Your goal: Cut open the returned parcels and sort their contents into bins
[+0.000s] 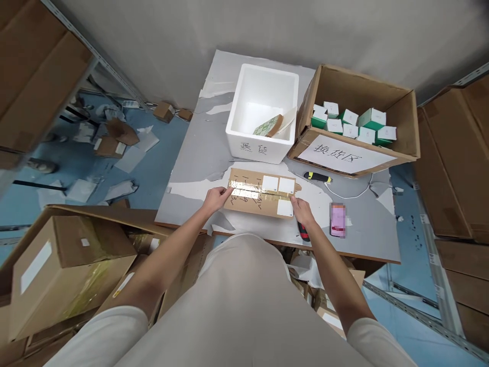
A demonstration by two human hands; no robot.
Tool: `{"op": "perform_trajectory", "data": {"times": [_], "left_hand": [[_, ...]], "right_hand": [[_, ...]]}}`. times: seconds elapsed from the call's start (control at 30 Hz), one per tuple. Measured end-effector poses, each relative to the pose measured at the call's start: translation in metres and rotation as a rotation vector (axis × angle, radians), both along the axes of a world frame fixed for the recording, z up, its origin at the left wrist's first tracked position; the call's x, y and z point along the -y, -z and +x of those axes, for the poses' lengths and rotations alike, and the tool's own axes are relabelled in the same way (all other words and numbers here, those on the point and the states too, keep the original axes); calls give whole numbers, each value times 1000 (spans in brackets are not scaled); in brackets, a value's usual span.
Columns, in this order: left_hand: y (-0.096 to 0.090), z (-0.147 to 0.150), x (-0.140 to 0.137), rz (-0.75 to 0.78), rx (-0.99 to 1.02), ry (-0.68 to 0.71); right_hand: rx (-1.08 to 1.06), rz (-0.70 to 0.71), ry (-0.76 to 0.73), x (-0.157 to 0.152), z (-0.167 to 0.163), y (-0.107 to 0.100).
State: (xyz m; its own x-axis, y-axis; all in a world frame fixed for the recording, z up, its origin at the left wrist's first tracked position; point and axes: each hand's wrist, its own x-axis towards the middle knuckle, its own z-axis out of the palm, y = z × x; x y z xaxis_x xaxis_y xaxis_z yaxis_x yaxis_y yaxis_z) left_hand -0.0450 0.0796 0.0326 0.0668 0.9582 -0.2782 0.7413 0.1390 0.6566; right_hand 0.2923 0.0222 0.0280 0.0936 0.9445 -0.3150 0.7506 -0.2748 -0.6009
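A flat cardboard box (246, 204) lies on the worn grey table (187, 168) right in front of me. Shiny tape runs along its middle seam; white labels and black handwriting mark its top. My left hand (217, 200) pinches the left end of the box, thumb at the tape. At the opposite end, my right hand (302, 210) grips the edge near a white label. Under and beside the right wrist lies a red-and-black tool (303, 233), partly hidden. A yellow-and-black utility knife (318, 177) rests beyond the right hand.
Behind the box stand a white foam bin (244, 137) holding a few flat pieces and a large carton (405, 145) with several green-and-white boxes (371, 119). A phone (338, 220) lies at right, near a white cable (347, 197). Big cartons (91, 255) crowd the left.
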Motion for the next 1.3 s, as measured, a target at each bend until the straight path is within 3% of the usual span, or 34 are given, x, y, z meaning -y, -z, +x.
{"op": "perform_trajectory", "data": {"times": [0.17, 0.33, 0.47, 0.57, 0.67, 0.73, 0.77, 0.83, 0.93, 1.03, 1.13, 1.3], "left_hand": [[0, 0, -2, -22, -1, -21], [3, -1, 2, -55, 31, -79], [4, 0, 4, -53, 10, -78], [0, 0, 10, -6, -7, -64], [-4, 2, 26, 275, -47, -50], [-3, 6, 40, 496, -79, 93], [-2, 9, 47, 569, -89, 203], [3, 16, 56, 637, -95, 410], [15, 25, 62, 687, -110, 509], [25, 28, 62, 745, -101, 486], [28, 29, 61, 775, -66, 469], [29, 29, 61, 776, -49, 453]], "right_hand": [[-172, -79, 92, 3, 15, 18], [175, -174, 223, 35, 33, 48], [364, -363, 223, 60, 33, 67], [378, -394, 182, 66, 38, 70], [334, -284, 153, 57, 48, 49], [278, -44, 113, 43, 48, 19], [238, 119, 62, 33, 43, 1], [174, 262, -223, 10, 21, -37], [213, 162, -723, -30, -31, -80], [364, 58, -1017, -62, -79, -96], [504, 29, -1127, -76, -101, -98], [647, 13, -1147, -76, -108, -100]]}}
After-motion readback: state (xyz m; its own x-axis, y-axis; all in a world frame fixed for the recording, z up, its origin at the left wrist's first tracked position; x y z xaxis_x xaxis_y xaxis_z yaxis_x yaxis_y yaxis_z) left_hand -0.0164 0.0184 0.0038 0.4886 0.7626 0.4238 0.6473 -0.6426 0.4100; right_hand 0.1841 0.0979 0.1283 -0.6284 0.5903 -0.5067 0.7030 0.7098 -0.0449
